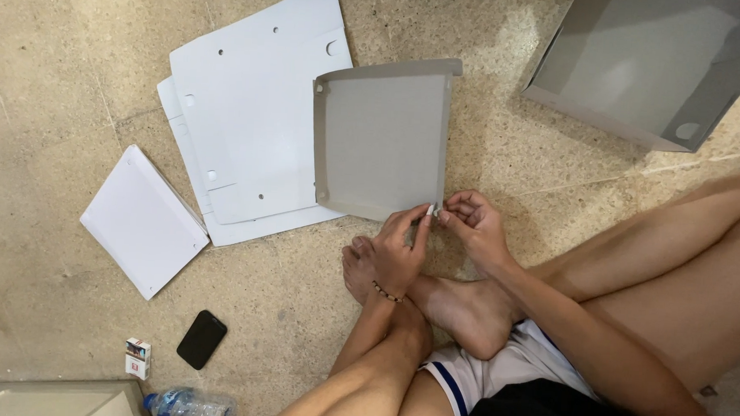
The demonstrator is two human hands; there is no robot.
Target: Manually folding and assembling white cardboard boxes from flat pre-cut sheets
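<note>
Folded tray: lying on floor, overlapping flat sheets to its left; small stack lying further left; phone, bottle lying nearer the person; open box sitting far right.

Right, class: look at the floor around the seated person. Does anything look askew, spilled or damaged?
Nothing is spilled or visibly damaged. The flat white sheets lie fanned and skewed, not squared. The water bottle lies on its side, capped. Both hands, left hand and right hand, pinch the grey tray corner.

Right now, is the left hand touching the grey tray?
Touching. The head view shows the left hand with its fingers on the near right corner of the grey tray, no gap visible; the right hand meets it there.
</note>
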